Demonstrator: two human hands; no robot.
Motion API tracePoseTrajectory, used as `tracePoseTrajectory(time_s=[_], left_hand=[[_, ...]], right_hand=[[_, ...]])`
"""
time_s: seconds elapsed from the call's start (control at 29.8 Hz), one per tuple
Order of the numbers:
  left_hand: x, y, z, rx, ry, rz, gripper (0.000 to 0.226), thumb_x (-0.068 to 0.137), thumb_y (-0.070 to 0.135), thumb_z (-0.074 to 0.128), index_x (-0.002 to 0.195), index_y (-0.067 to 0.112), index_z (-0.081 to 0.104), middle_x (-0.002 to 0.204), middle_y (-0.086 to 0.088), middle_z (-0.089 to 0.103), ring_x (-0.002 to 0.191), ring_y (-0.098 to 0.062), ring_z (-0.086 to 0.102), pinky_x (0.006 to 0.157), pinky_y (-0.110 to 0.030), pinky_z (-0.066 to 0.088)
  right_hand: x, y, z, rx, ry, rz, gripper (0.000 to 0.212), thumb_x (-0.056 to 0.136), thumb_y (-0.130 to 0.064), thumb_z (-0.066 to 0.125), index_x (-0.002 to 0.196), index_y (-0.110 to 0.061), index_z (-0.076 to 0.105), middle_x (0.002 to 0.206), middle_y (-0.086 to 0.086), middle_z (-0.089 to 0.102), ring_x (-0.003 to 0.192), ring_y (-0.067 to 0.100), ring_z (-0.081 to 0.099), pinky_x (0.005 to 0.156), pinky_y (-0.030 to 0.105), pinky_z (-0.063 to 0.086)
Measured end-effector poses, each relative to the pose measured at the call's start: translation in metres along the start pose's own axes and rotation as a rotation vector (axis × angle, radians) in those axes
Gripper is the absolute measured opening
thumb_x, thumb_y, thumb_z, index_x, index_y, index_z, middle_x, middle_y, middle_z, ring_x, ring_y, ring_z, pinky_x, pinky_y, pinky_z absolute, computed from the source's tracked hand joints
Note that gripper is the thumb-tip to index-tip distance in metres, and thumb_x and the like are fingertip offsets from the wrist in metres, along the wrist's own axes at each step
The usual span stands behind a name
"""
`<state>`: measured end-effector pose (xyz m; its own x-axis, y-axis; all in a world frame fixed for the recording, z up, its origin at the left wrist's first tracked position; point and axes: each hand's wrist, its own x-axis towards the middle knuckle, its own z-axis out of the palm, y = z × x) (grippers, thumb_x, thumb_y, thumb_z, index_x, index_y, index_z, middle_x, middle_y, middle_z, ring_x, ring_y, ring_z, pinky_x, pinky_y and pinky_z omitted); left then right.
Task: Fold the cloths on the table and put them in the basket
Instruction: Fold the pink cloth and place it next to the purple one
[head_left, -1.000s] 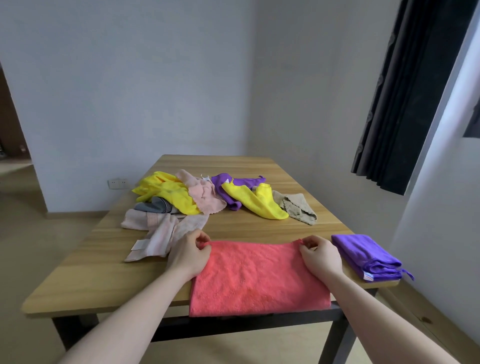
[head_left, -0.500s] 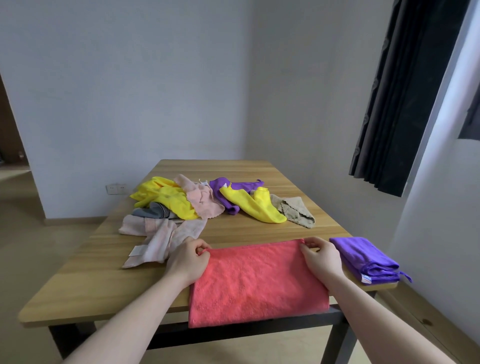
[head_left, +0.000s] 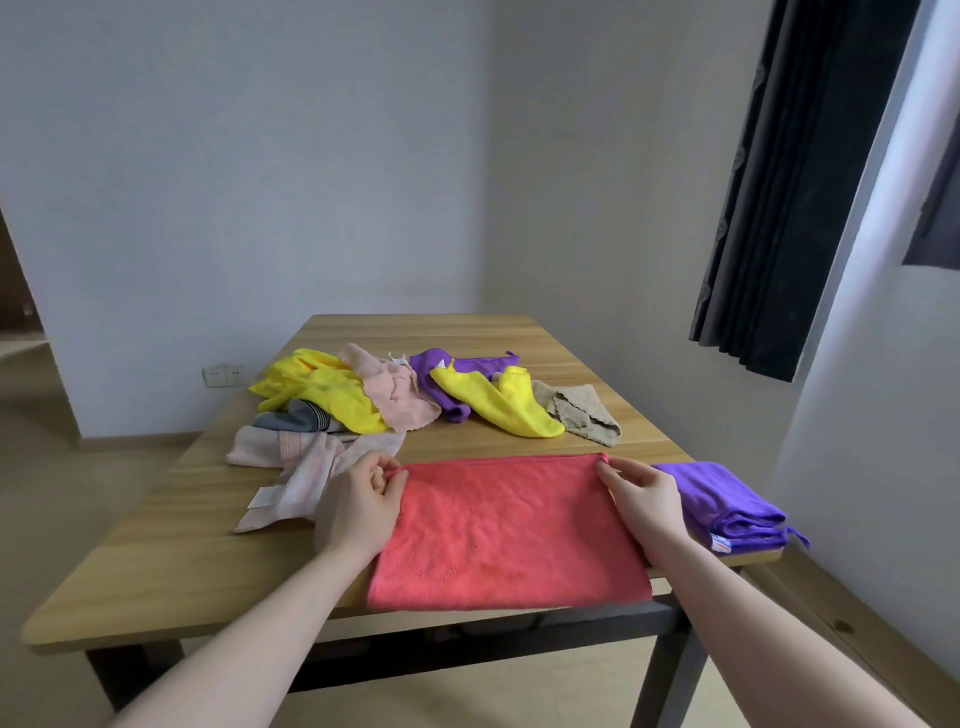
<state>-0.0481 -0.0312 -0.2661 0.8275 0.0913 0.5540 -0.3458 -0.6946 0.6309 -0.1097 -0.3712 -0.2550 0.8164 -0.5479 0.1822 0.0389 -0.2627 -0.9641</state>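
The red cloth (head_left: 506, 530) lies flat at the table's (head_left: 171, 530) 6 o'clock edge, long axis running 9 to 3, its far corners pinched by the left hand (head_left: 358, 506) and right hand (head_left: 647, 501).

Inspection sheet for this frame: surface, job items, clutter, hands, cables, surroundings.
Surface: wooden table, dark frame.
Job items: red cloth flat at near edge, overhanging it; folded purple cloth to its right; unfolded pile behind. Basket not in view.
Clutter: nothing seen.
Hands: left hand and right hand each pinch a far corner of the red cloth.
Cables: nothing seen.
Surroundings: white walls, wall socket, dark curtain.
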Motion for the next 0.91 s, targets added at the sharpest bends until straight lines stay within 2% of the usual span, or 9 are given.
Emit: tracePoseTrajectory(time_s=[0.13, 0.27, 0.4, 0.54, 0.6, 0.67, 0.77, 0.81, 0.91], left_hand=[[-0.005, 0.009, -0.004, 0.007, 0.034, 0.03, 0.013, 0.093, 0.034, 0.069, 0.083, 0.033, 0.06, 0.067, 0.016, 0.062, 0.067, -0.003, 0.061, 0.055, -0.03, 0.049], [-0.006, 0.008, -0.005, -0.003, 0.012, 0.053, 0.007, 0.094, 0.035, 0.066, 0.093, 0.038, 0.059, 0.084, 0.019, 0.07, 0.076, 0.0, 0.065, 0.062, -0.027, 0.052], [-0.007, 0.013, -0.007, -0.024, -0.03, 0.077, 0.012, 0.094, 0.03, 0.067, 0.104, 0.036, 0.062, 0.091, 0.023, 0.068, 0.073, 0.009, 0.061, 0.07, -0.027, 0.054], [-0.01, 0.018, -0.01, -0.008, -0.079, 0.079, 0.021, 0.096, 0.03, 0.064, 0.117, 0.032, 0.061, 0.107, 0.018, 0.07, 0.074, 0.013, 0.059, 0.07, -0.023, 0.048], [-0.01, 0.017, -0.011, -0.045, -0.085, 0.076, 0.018, 0.094, 0.034, 0.065, 0.111, 0.036, 0.061, 0.107, 0.017, 0.072, 0.08, 0.01, 0.063, 0.075, -0.026, 0.054], [-0.011, 0.016, -0.011, -0.081, -0.066, 0.082, 0.013, 0.086, 0.044, 0.067, 0.097, 0.037, 0.063, 0.095, 0.019, 0.073, 0.083, 0.005, 0.067, 0.076, -0.031, 0.057], [-0.015, 0.016, -0.01, -0.035, -0.038, 0.113, 0.018, 0.079, 0.053, 0.065, 0.077, 0.036, 0.065, 0.078, 0.022, 0.069, 0.079, 0.001, 0.065, 0.071, -0.031, 0.055], [-0.017, 0.017, -0.01, 0.0, -0.042, 0.127, 0.021, 0.078, 0.056, 0.064, 0.073, 0.035, 0.064, 0.074, 0.021, 0.067, 0.077, 0.0, 0.063, 0.07, -0.03, 0.054], [-0.02, 0.02, -0.01, 0.064, -0.06, 0.156, 0.026, 0.079, 0.058, 0.064, 0.067, 0.034, 0.062, 0.066, 0.019, 0.063, 0.072, -0.002, 0.06, 0.065, -0.029, 0.052]], right_hand=[[-0.002, -0.002, 0.0, -0.016, -0.004, -0.043, 0.014, 0.088, -0.038, 0.076, 0.099, -0.031, 0.08, 0.09, -0.017, 0.077, 0.093, 0.003, 0.07, 0.092, 0.035, 0.057], [-0.004, -0.003, -0.003, 0.032, -0.02, -0.062, 0.015, 0.09, -0.027, 0.076, 0.105, -0.025, 0.078, 0.091, -0.009, 0.079, 0.087, 0.009, 0.074, 0.092, 0.039, 0.058], [-0.008, -0.005, -0.008, 0.042, -0.03, -0.079, 0.022, 0.088, -0.02, 0.072, 0.099, -0.037, 0.079, 0.099, -0.013, 0.078, 0.1, 0.009, 0.072, 0.098, 0.04, 0.056], [-0.01, -0.007, -0.004, 0.037, -0.004, -0.1, 0.025, 0.085, -0.03, 0.062, 0.099, -0.042, 0.078, 0.103, -0.017, 0.076, 0.106, 0.011, 0.069, 0.101, 0.042, 0.053], [-0.013, -0.009, -0.002, 0.02, 0.047, -0.104, 0.017, 0.088, -0.038, 0.062, 0.093, -0.035, 0.079, 0.097, -0.015, 0.076, 0.101, 0.011, 0.07, 0.097, 0.038, 0.054], [-0.016, -0.01, -0.002, -0.027, 0.119, -0.129, 0.019, 0.091, -0.04, 0.067, 0.083, -0.025, 0.076, 0.084, -0.01, 0.076, 0.089, 0.011, 0.07, 0.083, 0.028, 0.051], [-0.018, -0.012, -0.001, -0.103, 0.159, -0.126, 0.01, 0.086, -0.027, 0.073, 0.079, -0.021, 0.073, 0.079, -0.008, 0.073, 0.085, 0.01, 0.067, 0.07, 0.017, 0.043], [-0.019, -0.012, -0.001, -0.122, 0.153, -0.113, 0.004, 0.084, -0.022, 0.073, 0.08, -0.021, 0.073, 0.081, -0.008, 0.072, 0.084, 0.008, 0.066, 0.069, 0.016, 0.042], [-0.02, -0.012, 0.0, -0.157, 0.153, -0.092, 0.005, 0.08, -0.016, 0.07, 0.078, -0.02, 0.07, 0.079, -0.006, 0.07, 0.079, 0.009, 0.064, 0.065, 0.02, 0.043]])
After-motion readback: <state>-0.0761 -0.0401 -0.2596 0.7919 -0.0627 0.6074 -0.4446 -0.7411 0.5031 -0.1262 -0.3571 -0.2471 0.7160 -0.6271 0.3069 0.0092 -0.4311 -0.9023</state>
